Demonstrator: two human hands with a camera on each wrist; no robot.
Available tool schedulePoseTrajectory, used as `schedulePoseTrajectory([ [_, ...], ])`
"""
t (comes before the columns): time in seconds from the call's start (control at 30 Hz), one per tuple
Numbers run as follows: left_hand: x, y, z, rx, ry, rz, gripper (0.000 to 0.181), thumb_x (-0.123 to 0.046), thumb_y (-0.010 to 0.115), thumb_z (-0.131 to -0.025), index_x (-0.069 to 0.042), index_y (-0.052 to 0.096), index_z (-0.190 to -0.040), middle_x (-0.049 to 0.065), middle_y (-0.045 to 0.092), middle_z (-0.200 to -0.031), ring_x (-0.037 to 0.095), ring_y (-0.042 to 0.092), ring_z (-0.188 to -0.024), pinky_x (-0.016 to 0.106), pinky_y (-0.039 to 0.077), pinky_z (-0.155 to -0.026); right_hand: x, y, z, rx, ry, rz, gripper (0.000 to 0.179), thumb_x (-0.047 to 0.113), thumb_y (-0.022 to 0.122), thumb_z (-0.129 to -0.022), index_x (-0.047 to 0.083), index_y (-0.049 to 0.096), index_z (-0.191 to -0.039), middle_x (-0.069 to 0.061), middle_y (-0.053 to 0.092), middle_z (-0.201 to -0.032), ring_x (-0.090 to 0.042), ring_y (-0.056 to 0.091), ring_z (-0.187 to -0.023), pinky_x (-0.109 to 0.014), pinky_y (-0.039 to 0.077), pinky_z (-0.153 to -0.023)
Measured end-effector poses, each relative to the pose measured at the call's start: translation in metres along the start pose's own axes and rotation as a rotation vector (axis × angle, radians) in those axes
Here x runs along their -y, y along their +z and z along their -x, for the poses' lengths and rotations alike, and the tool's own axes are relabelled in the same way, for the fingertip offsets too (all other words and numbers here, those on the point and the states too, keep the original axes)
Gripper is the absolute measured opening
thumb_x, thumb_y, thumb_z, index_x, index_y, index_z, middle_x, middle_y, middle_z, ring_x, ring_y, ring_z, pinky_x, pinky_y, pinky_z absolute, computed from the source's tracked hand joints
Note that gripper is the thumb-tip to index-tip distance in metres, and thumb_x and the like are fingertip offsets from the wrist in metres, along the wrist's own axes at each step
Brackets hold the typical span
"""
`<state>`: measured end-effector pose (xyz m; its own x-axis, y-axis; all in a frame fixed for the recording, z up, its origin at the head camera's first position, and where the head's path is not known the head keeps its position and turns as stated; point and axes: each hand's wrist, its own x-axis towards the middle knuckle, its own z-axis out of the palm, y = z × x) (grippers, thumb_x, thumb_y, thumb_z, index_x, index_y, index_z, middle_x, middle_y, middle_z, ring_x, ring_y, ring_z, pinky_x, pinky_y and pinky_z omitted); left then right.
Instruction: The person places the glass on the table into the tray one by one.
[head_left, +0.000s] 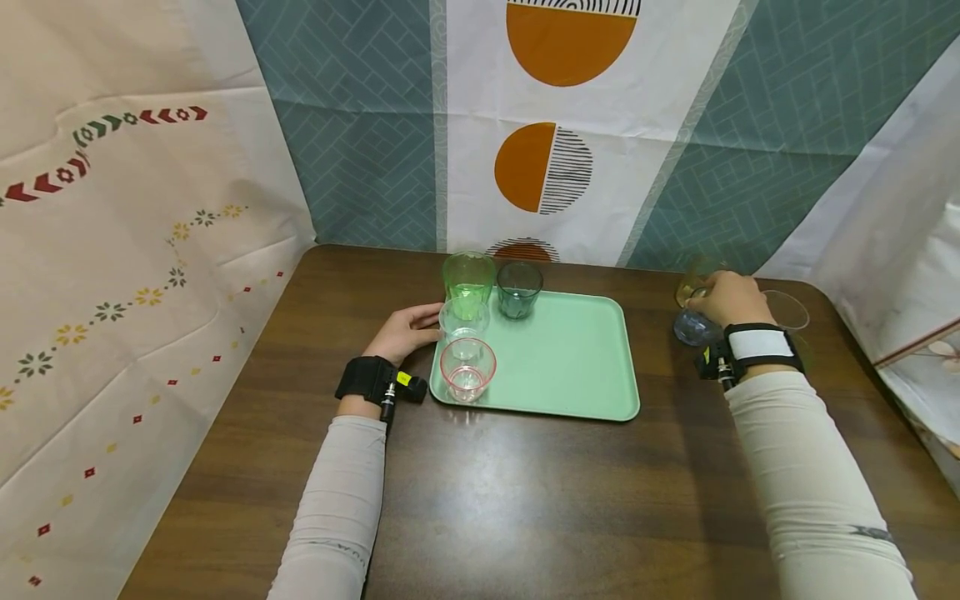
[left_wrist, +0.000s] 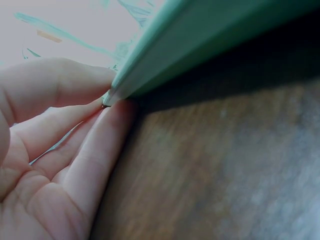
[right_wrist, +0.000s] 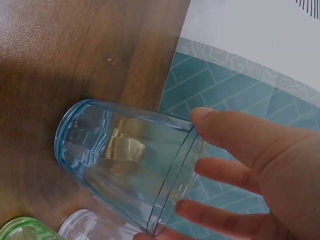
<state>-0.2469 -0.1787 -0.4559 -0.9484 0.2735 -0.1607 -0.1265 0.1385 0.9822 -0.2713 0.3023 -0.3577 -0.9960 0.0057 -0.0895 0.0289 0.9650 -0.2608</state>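
Observation:
My left hand [head_left: 408,333] pinches the left edge of a light green tray [head_left: 577,358], thumb on the upper side and a finger under the rim in the left wrist view. Along the tray's left part stand a green glass [head_left: 469,273], a dark grey glass [head_left: 519,293], a clear glass [head_left: 454,321] and a pink-rimmed glass [head_left: 468,379]. At the right of the table, my right hand [head_left: 733,300] holds a blue glass [right_wrist: 90,135] by its rim, thumb on one side and fingers on the other. Its base appears close to the table.
A yellow glass [head_left: 684,292] stands behind the blue one. Past my right hand is another clear glass [head_left: 795,321]; the right wrist view shows a green glass [right_wrist: 25,230] nearby. Patterned cloth [head_left: 375,125] hangs behind the brown table [head_left: 525,500] and at both sides.

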Motion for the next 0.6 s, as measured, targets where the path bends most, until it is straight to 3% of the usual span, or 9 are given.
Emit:
schedulePoseTrajectory([
  [0.23, 0.0007, 0.0004, -0.0007, -0.011, -0.007, 0.005, 0.055, -0.001, 0.066, -0.087, -0.002, 0.047, -0.139, 0.02, 0.049, -0.141, 0.028, 0.045, -0.129, 0.047, 0.041, -0.106, -0.0001, 0.0025, 0.0007, -0.022, -0.007, 0.006, 0.056, 0.027, 0.063, -0.089, -0.019, 0.053, -0.12, -0.043, 0.054, -0.116, -0.061, 0.048, -0.1, -0.07, 0.044, -0.083],
  [0.6, 0.0003, 0.0013, -0.0016, -0.012, -0.011, -0.005, 0.056, -0.001, 0.065, -0.088, -0.003, 0.046, -0.14, 0.02, 0.048, -0.142, 0.028, 0.045, -0.13, 0.046, 0.041, -0.106, 0.0078, 0.004, 0.0033, -0.101, -0.035, 0.019, 0.049, 0.023, 0.069, -0.082, -0.016, 0.06, -0.11, -0.041, 0.057, -0.107, -0.059, 0.045, -0.099, -0.071, 0.044, -0.077],
])
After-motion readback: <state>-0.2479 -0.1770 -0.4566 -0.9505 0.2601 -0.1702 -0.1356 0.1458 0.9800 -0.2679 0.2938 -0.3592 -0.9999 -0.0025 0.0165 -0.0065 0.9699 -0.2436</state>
